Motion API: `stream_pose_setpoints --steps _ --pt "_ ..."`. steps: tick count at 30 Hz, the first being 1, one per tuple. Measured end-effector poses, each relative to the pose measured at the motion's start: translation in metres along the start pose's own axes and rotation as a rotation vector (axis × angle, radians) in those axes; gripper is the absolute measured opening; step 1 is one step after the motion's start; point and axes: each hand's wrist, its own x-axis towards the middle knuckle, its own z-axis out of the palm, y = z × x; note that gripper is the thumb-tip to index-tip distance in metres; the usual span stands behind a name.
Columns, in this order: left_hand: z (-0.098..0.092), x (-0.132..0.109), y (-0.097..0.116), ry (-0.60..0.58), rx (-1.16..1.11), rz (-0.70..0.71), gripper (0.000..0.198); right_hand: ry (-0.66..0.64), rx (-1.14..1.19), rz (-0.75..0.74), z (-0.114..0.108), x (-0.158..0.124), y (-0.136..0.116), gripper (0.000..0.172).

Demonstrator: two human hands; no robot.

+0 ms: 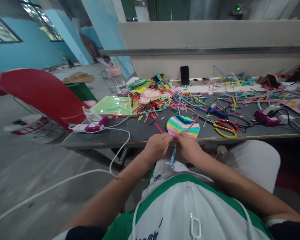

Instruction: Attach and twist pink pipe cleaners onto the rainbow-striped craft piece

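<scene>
Grey table [141,131]: striped disc [181,124] just beyond left hand [158,146] and right hand [190,146], fingers pinching its near edge.

The grey worktop [140,132] stood on a dark metal frame [95,158] over a smooth grey floor [20,166]. Along its back edge rose a pale upright panel [215,35], crossed by a metal rail [205,51]. Beside its left edge leaned a red chair back [40,88], with a white bucket [46,130] on the floor and a green bin [78,90] behind the chair. Farther off, past the back left corner, a light-blue wall [15,58] held dark-framed windows [2,28] letting in daylight, and a blue pillar [67,33] stood near them. A small green light [238,7] glowed beyond the panel.
</scene>
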Motion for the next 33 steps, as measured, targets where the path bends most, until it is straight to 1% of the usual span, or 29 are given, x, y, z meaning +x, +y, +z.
stream_pose_setpoints --steps 2,4,6,7,8,10,13,14,15,16,18,20,23,25,27,29,31,33 --pt "-0.005 0.001 0.000 -0.017 -0.067 0.011 0.018 -0.020 -0.041 -0.015 0.005 0.003 -0.001 0.026" --pt "-0.014 0.007 0.000 0.000 -0.166 0.019 0.019 -0.012 -0.073 -0.020 0.007 0.005 -0.001 0.026" --pt "-0.025 0.022 -0.001 0.059 -0.239 -0.007 0.020 -0.012 -0.096 -0.025 0.008 0.007 0.000 0.027" --pt "-0.030 0.034 -0.001 0.093 -0.251 -0.045 0.021 -0.014 -0.110 -0.030 0.009 0.007 0.001 0.027" --pt "-0.033 0.047 -0.001 0.080 -0.251 -0.053 0.021 -0.018 -0.125 -0.038 0.009 0.008 0.001 0.027" --pt "-0.033 0.076 0.001 -0.039 -0.272 -0.036 0.022 -0.037 -0.162 -0.042 0.010 0.009 0.000 0.029" --pt "-0.023 0.116 0.004 -0.352 -0.369 0.011 0.019 -0.096 -0.205 -0.021 0.009 0.010 0.000 0.032" --pt "-0.020 0.124 0.003 -0.441 -0.430 0.020 0.017 -0.109 -0.204 -0.022 0.009 0.010 0.001 0.031" --pt "-0.017 0.130 0.002 -0.503 -0.479 0.019 0.016 -0.110 -0.196 -0.034 0.009 0.009 0.001 0.029" --pt "-0.015 0.133 -0.001 -0.539 -0.518 0.013 0.015 -0.098 -0.182 -0.051 0.008 0.008 0.002 0.028" --pt "-0.017 0.132 -0.010 -0.551 -0.563 -0.001 0.016 -0.044 -0.148 -0.076 0.009 0.006 0.003 0.026" --pt "-0.022 0.124 -0.023 -0.522 -0.590 -0.037 0.019 0.021 -0.103 -0.076 0.011 0.005 0.005 0.025" --pt "-0.028 0.107 -0.043 -0.474 -0.615 -0.168 0.025 0.123 0.035 -0.042 0.017 0.006 0.009 0.022" --pt "-0.025 0.093 -0.052 -0.448 -0.655 -0.273 0.026 0.172 0.152 0.015 0.019 0.008 0.013 0.017" --pt "-0.019 0.080 -0.057 -0.430 -0.777 -0.354 0.024 0.201 0.260 0.101 0.019 0.009 0.017 0.015" --pt "-0.011 0.067 -0.059 -0.404 -0.944 -0.404 0.022 0.213 0.359 0.197 0.017 0.010 0.021 0.015" --pt "-0.006 0.057 -0.059 -0.360 -1.066 -0.447 0.020 0.201 0.435 0.271 0.013 0.010 0.024 0.016" --pt "-0.002 0.048 -0.058 -0.301 -1.108 -0.501 0.019 0.163 0.449 0.322 0.009 0.011 0.025 0.018"
